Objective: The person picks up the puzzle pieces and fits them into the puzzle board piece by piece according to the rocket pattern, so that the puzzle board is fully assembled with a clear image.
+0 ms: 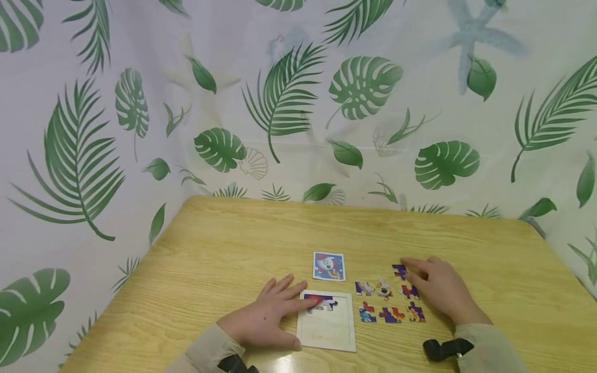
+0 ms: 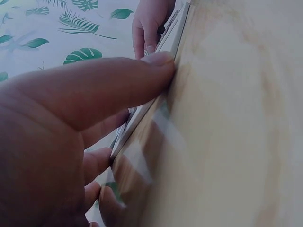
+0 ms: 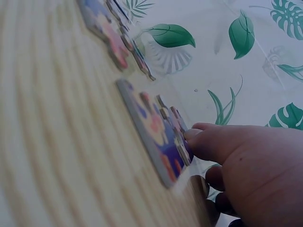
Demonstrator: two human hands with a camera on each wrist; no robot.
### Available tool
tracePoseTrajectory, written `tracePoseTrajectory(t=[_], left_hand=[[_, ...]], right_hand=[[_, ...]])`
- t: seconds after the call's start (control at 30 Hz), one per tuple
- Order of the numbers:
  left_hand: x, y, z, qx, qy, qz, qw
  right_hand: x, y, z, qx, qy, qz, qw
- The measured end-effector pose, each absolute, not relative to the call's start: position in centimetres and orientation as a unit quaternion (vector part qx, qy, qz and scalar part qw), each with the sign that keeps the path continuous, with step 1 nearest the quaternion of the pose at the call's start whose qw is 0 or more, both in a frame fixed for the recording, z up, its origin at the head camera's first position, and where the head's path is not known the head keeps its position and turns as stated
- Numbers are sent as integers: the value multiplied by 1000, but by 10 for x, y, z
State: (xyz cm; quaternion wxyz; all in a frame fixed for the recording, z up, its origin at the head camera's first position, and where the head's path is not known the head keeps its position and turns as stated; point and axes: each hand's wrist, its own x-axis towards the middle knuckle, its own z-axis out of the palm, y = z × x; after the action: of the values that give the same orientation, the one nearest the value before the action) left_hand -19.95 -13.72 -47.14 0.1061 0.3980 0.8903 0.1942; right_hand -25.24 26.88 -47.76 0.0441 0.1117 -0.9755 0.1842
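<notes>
Fingers of your left hand (image 1: 266,318) lie straight and flat, tips pressing on the wooden puzzle tray (image 1: 326,331) at its upper left corner, where one fitted piece (image 1: 322,301) already sits; the left wrist view shows the thumb (image 2: 118,87) braced against the tray's edge, which likely keeps the tray from sliding on the wooden table (image 1: 224,248). Your right hand (image 1: 440,290) rests palm-down among the loose puzzle pieces (image 1: 389,303), with its fingers extended toward a purple piece (image 1: 399,270) at the far end of the group; the fingertips touch that piece's edge (the right wrist view confirms contact, though you cannot tell whether the piece is pinched or merely pushed). Loose pieces lie just to the right of the tray, near enough for short reaches. A small reference card (image 1: 329,266) lies face-up just beyond the tray, apart from both hands, where the picture stays visible for comparison.
</notes>
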Motion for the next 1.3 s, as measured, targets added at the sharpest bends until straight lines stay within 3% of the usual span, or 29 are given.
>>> tracePoseTrajectory(t=[0.57, 0.8, 1.13, 1.3], left_hand=[[-207, -138, -471, 400, 892, 184, 102], [-201, -135, -480, 404, 884, 196, 128], [-206, -137, -468, 402, 890, 185, 110], [-202, -137, -469, 393, 892, 190, 119]], right_hand=[[-259, 270, -481, 93, -969, 221, 51], [-252, 271, -486, 73, -965, 253, 18], [-255, 269, -477, 73, -956, 281, 47], [-252, 267, -478, 62, -952, 298, 30]])
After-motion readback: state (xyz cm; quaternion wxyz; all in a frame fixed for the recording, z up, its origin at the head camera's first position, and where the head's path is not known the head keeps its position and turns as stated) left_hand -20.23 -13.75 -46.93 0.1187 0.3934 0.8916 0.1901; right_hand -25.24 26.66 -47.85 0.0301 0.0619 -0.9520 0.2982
